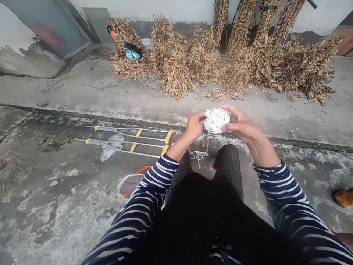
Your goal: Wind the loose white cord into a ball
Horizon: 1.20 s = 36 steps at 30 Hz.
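Observation:
A white ball of wound cord (217, 120) is held between my two hands, in front of my knees. On its left side, my left hand (194, 126) pinches the cord with thumb and forefinger. My right hand (240, 124) curls round the right side, its thumb below and its fingers above and behind. From the ball a loose strand drops down, and a tangled length of cord (199, 155) lies on the ground by my feet. The fingertips behind the ball are partly hidden.
A pair of crutches (124, 140) with yellow pads lies left on the concrete, a clear plastic bag (112, 146) among them. Nearer me is a mesh bag with orange straps (129, 185). Dried plant bundles (176, 62) lean along the wall beyond a low step (138, 106).

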{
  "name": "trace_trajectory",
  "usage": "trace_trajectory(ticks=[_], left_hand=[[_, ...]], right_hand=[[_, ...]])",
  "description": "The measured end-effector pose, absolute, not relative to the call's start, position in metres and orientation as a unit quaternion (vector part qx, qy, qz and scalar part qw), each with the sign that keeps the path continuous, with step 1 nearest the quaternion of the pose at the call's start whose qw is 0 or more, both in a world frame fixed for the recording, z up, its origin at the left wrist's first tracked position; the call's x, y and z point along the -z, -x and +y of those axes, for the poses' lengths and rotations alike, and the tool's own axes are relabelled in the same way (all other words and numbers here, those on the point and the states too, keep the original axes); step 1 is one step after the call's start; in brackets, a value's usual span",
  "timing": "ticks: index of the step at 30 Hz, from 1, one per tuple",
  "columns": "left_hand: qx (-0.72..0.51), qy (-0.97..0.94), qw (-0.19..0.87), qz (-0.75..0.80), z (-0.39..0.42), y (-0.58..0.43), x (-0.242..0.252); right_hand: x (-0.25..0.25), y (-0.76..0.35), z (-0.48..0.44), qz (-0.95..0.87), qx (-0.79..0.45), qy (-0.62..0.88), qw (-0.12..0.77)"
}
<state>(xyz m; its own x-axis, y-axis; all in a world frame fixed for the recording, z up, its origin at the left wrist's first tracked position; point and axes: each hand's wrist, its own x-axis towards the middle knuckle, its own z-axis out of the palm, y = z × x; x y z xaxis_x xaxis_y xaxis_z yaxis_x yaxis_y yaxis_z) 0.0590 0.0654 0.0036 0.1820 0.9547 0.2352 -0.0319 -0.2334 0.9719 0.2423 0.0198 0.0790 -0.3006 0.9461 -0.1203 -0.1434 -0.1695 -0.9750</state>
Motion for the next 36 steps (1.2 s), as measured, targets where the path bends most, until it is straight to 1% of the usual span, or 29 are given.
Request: trace_trajectory(ticks=[3, 6, 9, 13, 18, 24, 27, 32, 36], left_hand=[[-0.515, -0.592, 0.497, 0.372, 0.07, -0.059, 0.001], [-0.502, -0.586, 0.514, 0.375, 0.074, -0.061, 0.011], [-0.477, -0.579, 0.539, 0.383, 0.077, -0.063, 0.025], [-0.462, -0.549, 0.574, 0.394, 0.082, -0.059, 0.038], [-0.47, -0.544, 0.578, 0.386, 0.089, -0.05, 0.031], [-0.437, -0.585, 0.578, 0.364, 0.081, -0.051, 0.026], [-0.413, -0.593, 0.568, 0.393, 0.072, -0.051, 0.033], [-0.387, -0.591, 0.577, 0.41, 0.061, -0.041, 0.051], [-0.378, -0.618, 0.552, 0.414, 0.063, -0.033, 0.075]], right_hand=[[-0.081, -0.244, 0.02, -0.483, -0.654, 0.423, 0.401], [-0.085, -0.247, 0.024, -0.479, -0.643, 0.421, 0.424], [-0.094, -0.251, 0.03, -0.512, -0.596, 0.428, 0.446], [-0.109, -0.258, 0.032, -0.584, -0.505, 0.467, 0.431], [-0.118, -0.256, 0.029, -0.625, -0.455, 0.465, 0.431], [-0.123, -0.254, 0.032, -0.605, -0.468, 0.457, 0.454], [-0.133, -0.259, 0.034, -0.606, -0.444, 0.452, 0.48], [-0.163, -0.27, 0.04, -0.567, -0.396, 0.437, 0.575], [-0.186, -0.288, 0.047, -0.593, -0.337, 0.426, 0.595]])
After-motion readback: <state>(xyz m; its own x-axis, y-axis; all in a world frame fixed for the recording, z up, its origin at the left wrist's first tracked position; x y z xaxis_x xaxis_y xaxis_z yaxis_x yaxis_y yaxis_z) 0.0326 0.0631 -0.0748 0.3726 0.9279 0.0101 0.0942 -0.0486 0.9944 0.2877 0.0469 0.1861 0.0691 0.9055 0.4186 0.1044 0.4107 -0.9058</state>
